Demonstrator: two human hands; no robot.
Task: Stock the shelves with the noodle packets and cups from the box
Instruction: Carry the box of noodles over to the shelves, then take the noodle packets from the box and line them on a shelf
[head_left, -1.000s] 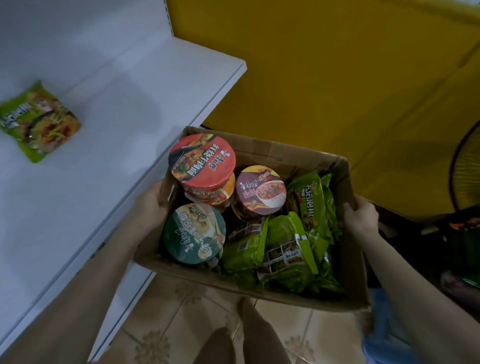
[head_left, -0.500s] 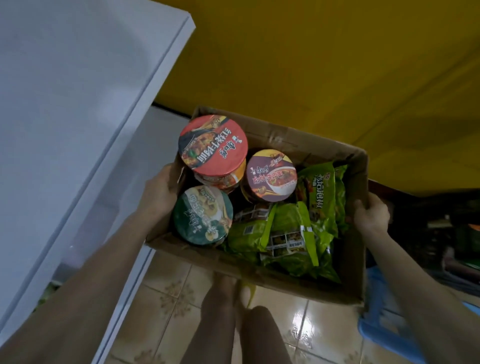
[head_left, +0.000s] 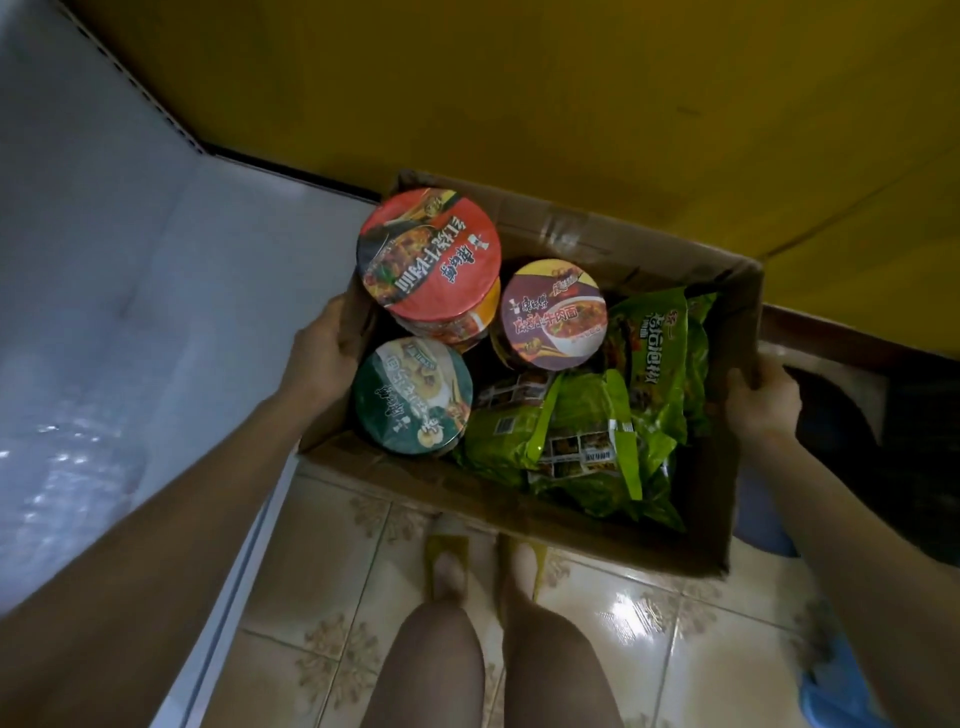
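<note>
I hold an open cardboard box (head_left: 613, 228) in front of me above the tiled floor. My left hand (head_left: 324, 353) grips its left wall and my right hand (head_left: 761, 402) grips its right wall. Inside, on the left, stand a red-lidded noodle cup (head_left: 428, 254), a green-lidded cup (head_left: 413, 402) and a purple-lidded cup (head_left: 553, 314). Several green noodle packets (head_left: 597, 441) fill the right half. A white shelf (head_left: 130, 312) lies to the left of the box, at about its level.
A yellow wall (head_left: 571, 93) rises behind the box. My legs and feet in sandals (head_left: 449, 569) stand on the beige tiled floor (head_left: 649, 639). A blue object (head_left: 831, 686) sits on the floor at the lower right, with dark clutter behind my right hand.
The box has come down from the upper shelf's height to a lower shelf, both hands keeping their hold. The upper shelf and the green packet on it have left the view.
</note>
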